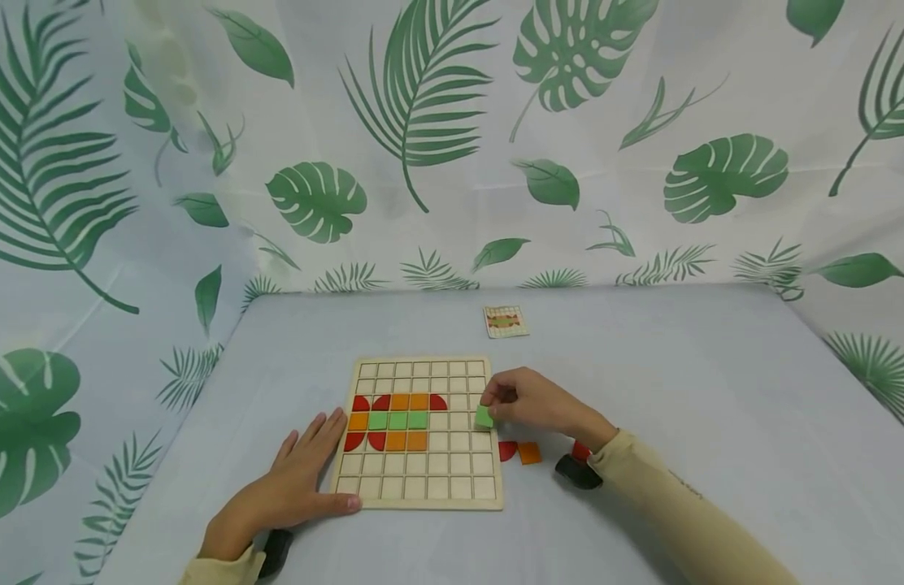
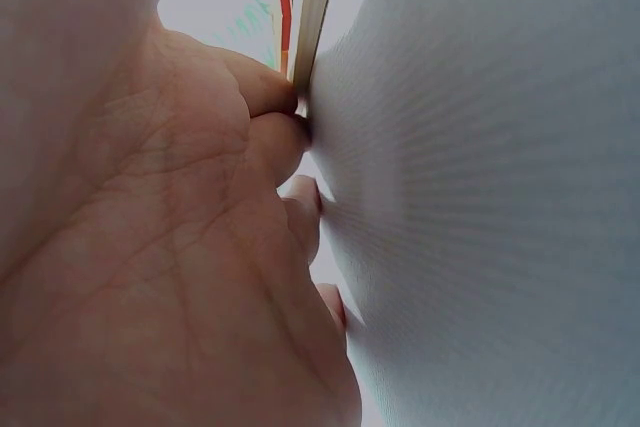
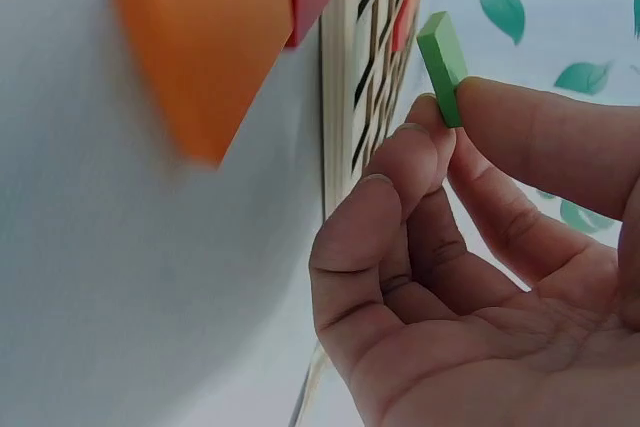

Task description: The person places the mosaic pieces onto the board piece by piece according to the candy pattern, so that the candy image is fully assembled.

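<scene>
A wooden grid board (image 1: 459, 487) lies on the table, with red quarter-round, orange square and green square tiles set in its three middle rows, mostly at the left. My left hand (image 1: 298, 479) rests along the board's left edge, fingers spread, thumb at the near left corner. In the left wrist view, the fingertips touch the table beside the board's edge (image 2: 316, 17). Between thumb and fingertips, my right hand (image 1: 532, 402) pinches a green square tile (image 1: 484, 418) over the board's right edge. The right wrist view shows this green tile (image 3: 443, 69) tilted, held by its lower end.
Just right of the board lie a loose red tile (image 1: 507, 450) and an orange square tile (image 1: 529, 452). Another red piece (image 1: 580, 449) is partly hidden by the right wrist. A small pattern card (image 1: 506, 322) lies behind the board. Leaf-printed cloth (image 1: 437, 227) hangs behind the table.
</scene>
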`<action>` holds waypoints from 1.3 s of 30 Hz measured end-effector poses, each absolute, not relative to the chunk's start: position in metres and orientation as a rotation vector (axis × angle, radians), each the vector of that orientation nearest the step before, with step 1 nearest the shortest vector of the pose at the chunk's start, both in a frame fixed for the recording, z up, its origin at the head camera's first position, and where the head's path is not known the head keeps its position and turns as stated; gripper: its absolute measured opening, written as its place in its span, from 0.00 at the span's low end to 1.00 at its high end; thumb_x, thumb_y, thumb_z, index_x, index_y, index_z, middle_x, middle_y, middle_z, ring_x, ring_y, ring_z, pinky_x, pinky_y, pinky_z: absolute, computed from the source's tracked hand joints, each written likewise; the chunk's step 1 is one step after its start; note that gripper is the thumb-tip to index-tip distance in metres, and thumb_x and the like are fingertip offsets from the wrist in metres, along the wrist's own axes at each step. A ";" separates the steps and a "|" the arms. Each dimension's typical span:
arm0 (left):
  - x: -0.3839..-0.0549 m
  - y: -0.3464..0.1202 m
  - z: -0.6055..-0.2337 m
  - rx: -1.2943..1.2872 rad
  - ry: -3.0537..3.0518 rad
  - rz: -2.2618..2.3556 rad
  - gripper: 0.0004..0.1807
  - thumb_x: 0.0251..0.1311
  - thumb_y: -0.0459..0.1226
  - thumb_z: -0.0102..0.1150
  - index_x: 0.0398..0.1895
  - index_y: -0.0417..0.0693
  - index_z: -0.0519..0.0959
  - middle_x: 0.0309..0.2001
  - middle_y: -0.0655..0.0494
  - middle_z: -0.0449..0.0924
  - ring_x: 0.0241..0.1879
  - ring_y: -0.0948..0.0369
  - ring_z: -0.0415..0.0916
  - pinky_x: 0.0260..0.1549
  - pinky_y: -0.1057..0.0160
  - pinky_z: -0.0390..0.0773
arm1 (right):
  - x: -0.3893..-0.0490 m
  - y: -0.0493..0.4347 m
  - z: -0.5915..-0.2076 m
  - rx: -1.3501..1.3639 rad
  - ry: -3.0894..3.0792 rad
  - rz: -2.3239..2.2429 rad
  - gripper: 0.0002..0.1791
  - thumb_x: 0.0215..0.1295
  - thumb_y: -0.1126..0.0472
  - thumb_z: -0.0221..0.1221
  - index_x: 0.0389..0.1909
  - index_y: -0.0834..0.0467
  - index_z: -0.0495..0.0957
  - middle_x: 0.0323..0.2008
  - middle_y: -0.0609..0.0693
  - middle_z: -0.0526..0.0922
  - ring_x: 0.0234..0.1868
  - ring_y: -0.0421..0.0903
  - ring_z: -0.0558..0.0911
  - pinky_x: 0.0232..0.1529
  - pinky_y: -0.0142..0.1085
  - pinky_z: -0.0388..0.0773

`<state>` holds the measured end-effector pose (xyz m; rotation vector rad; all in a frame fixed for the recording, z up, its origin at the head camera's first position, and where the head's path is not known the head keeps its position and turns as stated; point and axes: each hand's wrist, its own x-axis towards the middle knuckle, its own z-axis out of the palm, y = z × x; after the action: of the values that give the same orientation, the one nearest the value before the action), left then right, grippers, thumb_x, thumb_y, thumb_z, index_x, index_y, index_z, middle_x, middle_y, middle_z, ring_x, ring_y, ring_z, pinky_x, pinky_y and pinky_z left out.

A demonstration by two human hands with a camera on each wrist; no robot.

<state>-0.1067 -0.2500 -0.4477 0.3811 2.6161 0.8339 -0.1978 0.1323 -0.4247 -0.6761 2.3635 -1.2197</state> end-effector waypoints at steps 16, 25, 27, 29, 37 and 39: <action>-0.106 -0.251 -0.448 0.367 2.619 0.801 0.70 0.54 0.63 0.77 0.88 0.42 0.46 0.87 0.43 0.42 0.85 0.39 0.32 0.75 0.29 0.29 | -0.197 0.091 -0.423 -0.724 2.360 -1.208 0.05 0.70 0.73 0.63 0.37 0.60 0.83 0.31 0.47 0.81 0.35 0.44 0.77 0.39 0.37 0.76; -0.107 -0.249 -0.447 0.355 2.609 0.811 0.70 0.55 0.63 0.77 0.88 0.43 0.46 0.87 0.44 0.43 0.85 0.40 0.32 0.76 0.30 0.28 | -0.199 0.076 -0.427 -0.710 2.408 -1.188 0.06 0.69 0.73 0.63 0.36 0.59 0.83 0.31 0.46 0.82 0.35 0.44 0.77 0.40 0.37 0.77; -0.107 -0.250 -0.447 0.363 2.616 0.810 0.70 0.54 0.64 0.77 0.88 0.42 0.46 0.87 0.43 0.43 0.85 0.39 0.32 0.76 0.30 0.28 | -0.200 0.074 -0.428 -0.695 2.418 -1.196 0.06 0.69 0.72 0.64 0.36 0.58 0.83 0.31 0.46 0.82 0.34 0.44 0.77 0.40 0.37 0.77; -0.108 -0.251 -0.450 0.371 2.622 0.811 0.70 0.54 0.64 0.77 0.88 0.42 0.47 0.87 0.42 0.43 0.84 0.39 0.33 0.76 0.30 0.28 | -0.200 0.071 -0.430 -0.675 2.421 -1.209 0.06 0.69 0.72 0.65 0.35 0.58 0.83 0.30 0.46 0.81 0.34 0.44 0.77 0.38 0.37 0.76; -0.107 -0.254 -0.453 0.387 2.616 0.840 0.70 0.54 0.63 0.78 0.88 0.42 0.46 0.87 0.42 0.43 0.84 0.38 0.32 0.75 0.29 0.28 | -0.200 0.065 -0.438 -0.683 2.444 -1.230 0.02 0.67 0.71 0.66 0.35 0.63 0.84 0.29 0.46 0.81 0.32 0.43 0.76 0.36 0.36 0.75; -0.107 -0.253 -0.453 0.391 2.616 0.838 0.70 0.55 0.63 0.77 0.88 0.42 0.46 0.87 0.42 0.43 0.84 0.38 0.32 0.75 0.29 0.28 | -0.199 0.065 -0.438 -0.700 2.460 -1.220 0.04 0.67 0.71 0.65 0.34 0.61 0.84 0.29 0.46 0.81 0.32 0.43 0.76 0.36 0.36 0.75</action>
<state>-0.1073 -0.2532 -0.4526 0.3911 2.6158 0.8378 -0.1991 0.0647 -0.4384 -0.7001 2.4596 -1.2196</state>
